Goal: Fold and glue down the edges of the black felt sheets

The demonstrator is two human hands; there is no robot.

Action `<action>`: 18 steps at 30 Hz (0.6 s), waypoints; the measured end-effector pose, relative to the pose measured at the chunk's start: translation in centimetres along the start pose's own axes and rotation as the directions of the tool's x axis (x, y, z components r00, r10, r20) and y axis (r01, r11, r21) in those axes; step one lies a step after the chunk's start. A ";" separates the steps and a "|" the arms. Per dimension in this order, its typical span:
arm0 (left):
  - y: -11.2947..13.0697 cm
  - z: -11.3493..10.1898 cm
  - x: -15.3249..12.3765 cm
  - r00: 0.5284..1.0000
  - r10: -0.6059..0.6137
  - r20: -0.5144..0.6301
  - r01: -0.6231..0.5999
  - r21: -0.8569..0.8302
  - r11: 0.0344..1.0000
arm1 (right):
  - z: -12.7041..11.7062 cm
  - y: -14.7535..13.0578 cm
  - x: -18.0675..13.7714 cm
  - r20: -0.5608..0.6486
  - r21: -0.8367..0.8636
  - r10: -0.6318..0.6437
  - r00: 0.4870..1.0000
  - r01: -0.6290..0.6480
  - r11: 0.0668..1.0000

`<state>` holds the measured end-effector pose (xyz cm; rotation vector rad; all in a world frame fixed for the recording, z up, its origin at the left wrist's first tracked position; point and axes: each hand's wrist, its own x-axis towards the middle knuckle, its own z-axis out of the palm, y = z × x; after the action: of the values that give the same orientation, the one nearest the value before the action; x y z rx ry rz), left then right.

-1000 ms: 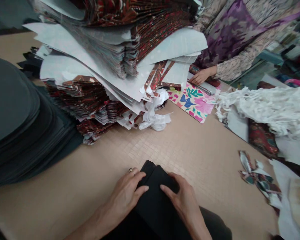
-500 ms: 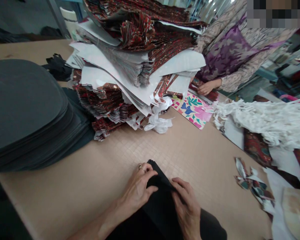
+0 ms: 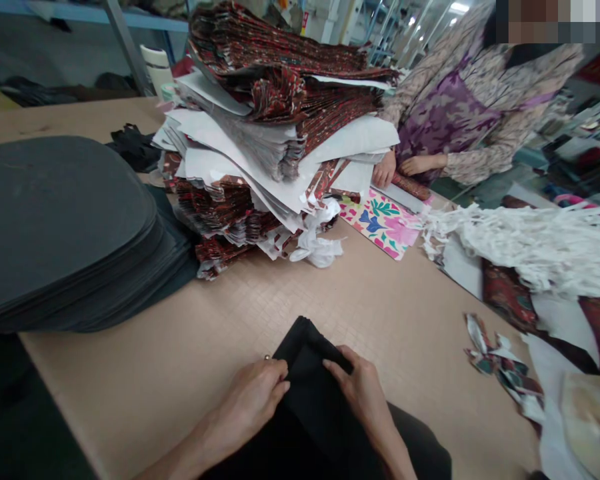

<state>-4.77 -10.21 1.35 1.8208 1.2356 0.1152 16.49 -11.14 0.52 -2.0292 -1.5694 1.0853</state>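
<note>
A piece of black fabric (image 3: 313, 393) lies at the front of the table, its folded corner pointing away from me. On its left edge, my left hand (image 3: 257, 390) pinches the cloth between thumb and fingers; a ring shows on that hand. My right hand (image 3: 357, 387) grips the opposite edge, thumb on top of the fold. The cloth spreads out between both hands, and its near part runs out of the bottom of the view.
Dark rounded panels (image 3: 60, 220) are stacked at left. Patterned red-brown pieces and white sheets form a tall pile (image 3: 280, 133) ahead. Beyond it stands a co-worker (image 3: 450, 120), hands on a roll. White strips (image 3: 520, 240) and fabric scraps (image 3: 505, 367) lie at right.
My hands have moved apart along the black fabric's edges, so its corner now spreads wider. The co-worker's second hand has come into view. The camera view has shifted slightly.
</note>
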 end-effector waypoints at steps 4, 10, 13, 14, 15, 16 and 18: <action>-1.2 0.1 -0.4 0.999 -0.007 0.033 0.011 -0.102 0.995 | 0.3 -0.5 0.8 -0.035 -0.080 0.013 0.999 -0.015 0.997; -0.3 -1.6 -1.3 0.993 -0.087 0.079 0.098 -0.155 0.983 | -0.4 -1.2 0.8 -0.013 -0.057 -0.008 1.000 0.008 0.998; 0.0 -2.0 -1.8 0.984 -0.118 0.133 0.138 -0.156 0.978 | -1.0 -0.9 0.3 0.047 0.044 -0.060 0.997 0.058 0.997; 0.0 -1.9 -2.0 0.983 -0.114 0.141 0.134 -0.144 0.980 | -1.1 -0.6 0.1 0.050 0.072 -0.068 0.996 0.065 0.995; 0.0 -1.7 -2.2 0.986 -0.103 0.134 0.121 -0.132 0.984 | -1.0 -0.4 0.0 0.045 0.096 -0.071 0.996 0.066 0.993; 0.1 -1.6 -2.4 0.990 -0.081 0.111 0.095 -0.126 0.987 | -0.9 -0.1 -0.1 0.035 0.118 -0.070 0.997 0.065 0.991; 0.3 -1.3 -2.8 0.998 -0.013 0.058 0.021 -0.147 0.989 | -0.6 0.4 -0.3 0.013 0.158 -0.065 0.998 0.062 0.986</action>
<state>-6.65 -11.58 3.39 1.6746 1.1718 0.1406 17.19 -11.39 0.74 -1.8592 -1.4960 1.1672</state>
